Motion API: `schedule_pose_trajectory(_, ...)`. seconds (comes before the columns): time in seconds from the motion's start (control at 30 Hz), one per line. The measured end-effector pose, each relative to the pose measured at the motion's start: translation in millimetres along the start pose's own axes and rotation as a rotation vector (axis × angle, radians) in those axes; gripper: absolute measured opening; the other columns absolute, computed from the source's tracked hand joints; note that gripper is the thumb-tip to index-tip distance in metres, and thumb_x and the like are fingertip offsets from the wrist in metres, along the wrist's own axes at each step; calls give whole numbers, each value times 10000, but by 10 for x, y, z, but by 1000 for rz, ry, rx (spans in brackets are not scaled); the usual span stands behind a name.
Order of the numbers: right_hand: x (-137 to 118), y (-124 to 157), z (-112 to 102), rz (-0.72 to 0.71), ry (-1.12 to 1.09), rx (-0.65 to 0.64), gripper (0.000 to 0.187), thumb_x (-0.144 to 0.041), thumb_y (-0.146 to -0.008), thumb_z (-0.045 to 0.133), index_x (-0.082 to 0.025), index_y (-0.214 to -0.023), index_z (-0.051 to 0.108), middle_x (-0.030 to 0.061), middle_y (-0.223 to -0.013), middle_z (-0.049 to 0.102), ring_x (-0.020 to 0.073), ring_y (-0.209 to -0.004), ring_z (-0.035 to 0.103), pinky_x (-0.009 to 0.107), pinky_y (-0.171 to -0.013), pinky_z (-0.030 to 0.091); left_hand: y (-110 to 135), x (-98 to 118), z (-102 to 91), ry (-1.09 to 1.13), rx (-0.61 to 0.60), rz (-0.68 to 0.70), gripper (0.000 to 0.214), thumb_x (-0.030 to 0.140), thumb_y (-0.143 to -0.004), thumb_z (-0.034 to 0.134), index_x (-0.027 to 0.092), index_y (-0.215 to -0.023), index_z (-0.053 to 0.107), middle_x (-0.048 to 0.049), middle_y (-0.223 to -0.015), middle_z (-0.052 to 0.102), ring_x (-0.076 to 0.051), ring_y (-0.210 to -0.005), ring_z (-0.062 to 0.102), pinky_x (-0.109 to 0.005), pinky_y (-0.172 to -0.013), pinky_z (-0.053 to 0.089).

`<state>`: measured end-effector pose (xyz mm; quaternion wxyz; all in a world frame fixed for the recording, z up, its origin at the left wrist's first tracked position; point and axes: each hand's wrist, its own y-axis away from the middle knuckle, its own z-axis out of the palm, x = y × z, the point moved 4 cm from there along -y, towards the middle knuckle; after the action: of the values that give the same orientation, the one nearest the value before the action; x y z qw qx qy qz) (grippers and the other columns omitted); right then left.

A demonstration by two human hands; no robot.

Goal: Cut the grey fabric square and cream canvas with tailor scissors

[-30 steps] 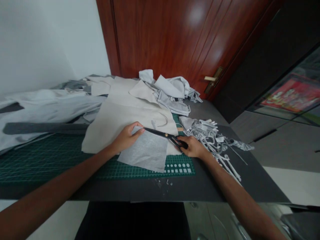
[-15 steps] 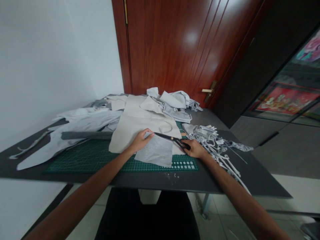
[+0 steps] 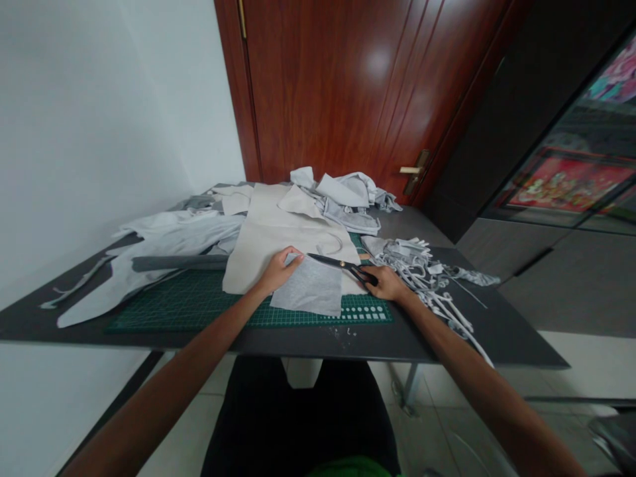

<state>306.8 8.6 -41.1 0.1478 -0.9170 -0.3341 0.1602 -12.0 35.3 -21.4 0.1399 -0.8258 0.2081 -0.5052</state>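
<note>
My left hand (image 3: 281, 270) pinches the top left corner of a light grey piece of fabric (image 3: 313, 289). The fabric lies over a cream cloth (image 3: 258, 242) and a green cutting mat (image 3: 199, 308). In my right hand (image 3: 388, 283) are black scissors (image 3: 342, 264), their handles gripped and their blades pointing left along the fabric's top edge. The blade tips come close to my left fingertips. A thin curved strip (image 3: 335, 244) rests on the cream cloth just beyond the blades.
Grey strips and scraps (image 3: 412, 262) are heaped to the right. More fabric pieces (image 3: 348, 192) pile up by the wooden door (image 3: 328, 93). Pale garments (image 3: 173, 232) and a dark grey roll (image 3: 173, 263) lie left on the dark table (image 3: 517, 324).
The view has shifted slightly, so the table sits a little higher. Both hands keep their grips, and the scissors' tips are slightly farther from the left fingertips.
</note>
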Motion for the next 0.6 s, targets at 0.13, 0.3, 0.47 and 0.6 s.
schedule_pose_trajectory(0.13, -26, 12, -11, -4, 33, 13, 352, -243, -796, 570, -160, -1110, 706, 99, -925, 783, 251, -775, 714, 313, -703, 527, -8, -17, -17, -5, 33, 16, 259, 455, -903, 574, 204, -909, 639, -24, -890, 709, -225, -915, 657, -333, -894, 502)
schedule_pose_trajectory(0.3, -23, 37, 0, 12, 69, 49, 387, -234, -793, 587, -161, -1157, 697, 115, -1015, 787, 277, -886, 731, 340, -774, 553, -28, -49, -20, -7, 62, 23, 263, 457, -897, 580, 205, -931, 648, -37, -932, 720, -231, -955, 658, -348, -940, 494)
schedule_pose_trajectory(0.47, 20, 43, 8, 43, 68, 106, 425, -191, -790, 604, -167, -1209, 671, 130, -1141, 766, 283, -999, 722, 354, -851, 559, -37, -89, -22, -16, 94, -8, 259, 433, -902, 569, 199, -974, 654, -53, -1000, 732, -232, -1016, 656, -359, -992, 481)
schedule_pose_trajectory(0.6, 63, 37, 10, 78, 50, 157, 392, -162, -793, 608, -169, -1180, 668, 129, -1113, 766, 273, -964, 726, 338, -827, 557, -50, -101, -17, -17, 74, -36, 247, 406, -901, 572, 199, -992, 671, -58, -1048, 746, -234, -1047, 660, -376, -1019, 475)
